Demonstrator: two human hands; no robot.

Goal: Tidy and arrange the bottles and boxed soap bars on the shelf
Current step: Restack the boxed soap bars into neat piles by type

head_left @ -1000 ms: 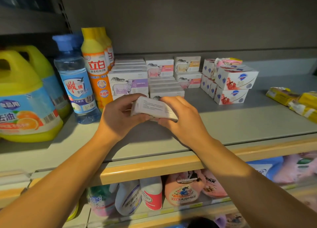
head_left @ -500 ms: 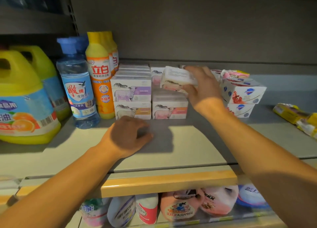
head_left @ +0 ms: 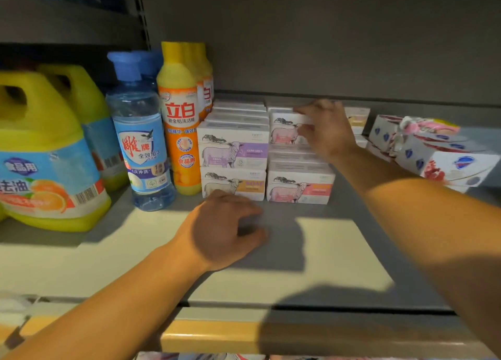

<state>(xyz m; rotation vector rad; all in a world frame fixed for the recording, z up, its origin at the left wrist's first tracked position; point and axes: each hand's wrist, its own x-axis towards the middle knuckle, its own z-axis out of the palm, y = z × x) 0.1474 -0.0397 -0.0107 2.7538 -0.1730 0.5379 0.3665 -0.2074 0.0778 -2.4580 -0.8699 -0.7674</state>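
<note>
Right hand, centre right of the frame: fingers curled round the end of a pink-sheep soap box, which sits on top of the right-hand column of boxed soap; the hand is motion-blurred, so whether the box is fully set down cannot be told. Left hand, lower centre: loosely curled, holding nothing, over the bare shelf just in front of the stacks. Directly left of the gripped box, a purple-sheep box lies on an orange-labelled box; a second pink box forms the front base of the right column. Further left stand the orange dish-soap bottle, the clear blue bottle and the yellow jugs at the left edge. At the right edge, white boxes with a blue shield mark are piled askew. Step in hand, as judged: seating one soap box on its column. The next move likely calls for squaring the box flush with its neighbours, letting go without dragging it, then turning to the skewed pile at the right
</note>
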